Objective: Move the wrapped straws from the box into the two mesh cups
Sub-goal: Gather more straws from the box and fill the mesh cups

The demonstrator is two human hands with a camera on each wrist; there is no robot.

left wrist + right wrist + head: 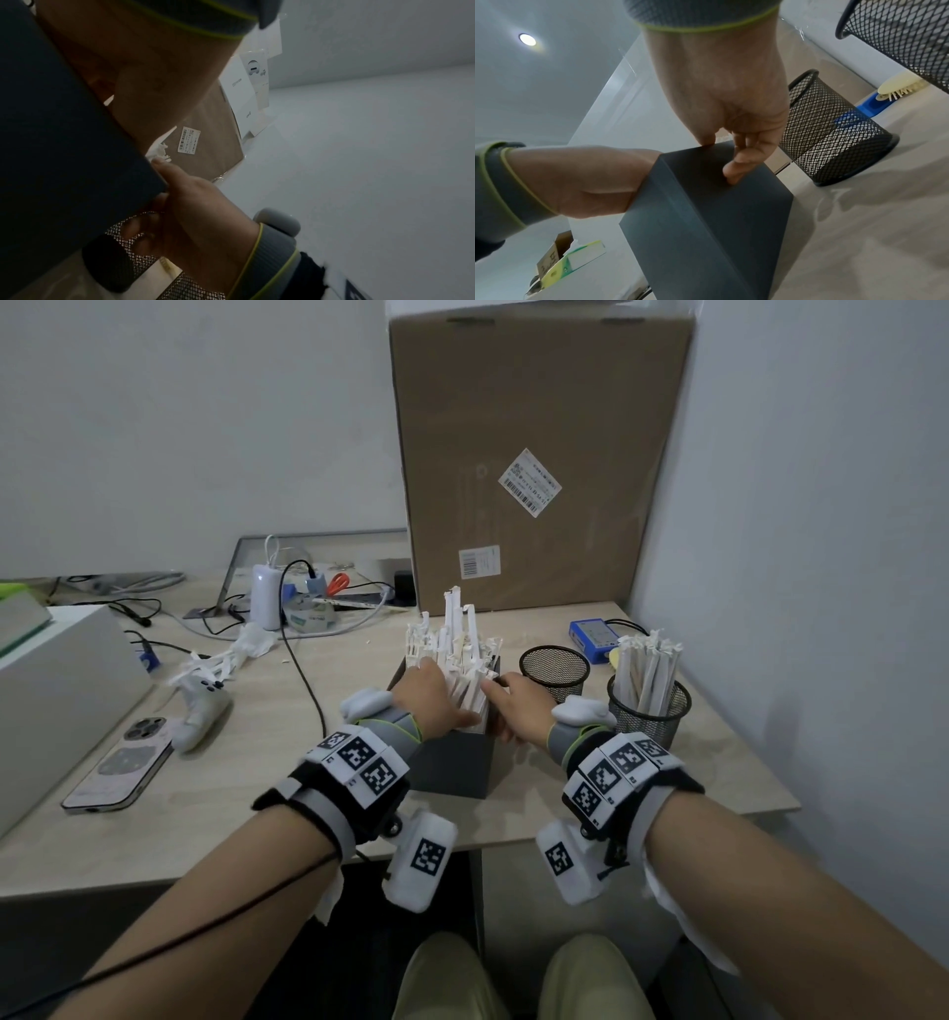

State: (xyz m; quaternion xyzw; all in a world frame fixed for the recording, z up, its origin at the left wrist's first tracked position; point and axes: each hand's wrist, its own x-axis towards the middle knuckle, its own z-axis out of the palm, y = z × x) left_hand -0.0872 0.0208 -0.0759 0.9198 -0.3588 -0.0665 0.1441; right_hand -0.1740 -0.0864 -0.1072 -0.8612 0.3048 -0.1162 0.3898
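Note:
A black box (454, 770) stands at the table's middle, packed with upright wrapped straws (454, 644). My left hand (429, 693) reaches into it from the left and grips a bunch of straws, thumb across their front; its fingertips are buried among them. My right hand (516, 706) holds the box's right wall, thumb at the rim and fingers (741, 162) pressed on the outer side of the box (706, 223). To the right stand an empty mesh cup (554, 670) and a mesh cup (649, 711) holding several wrapped straws.
A tall cardboard carton (534, 464) leans on the wall behind the box. A blue device (593, 634) lies behind the cups. At left lie cables, a white controller (200, 711), a phone (120, 765) and torn wrappers. The wall is close on the right.

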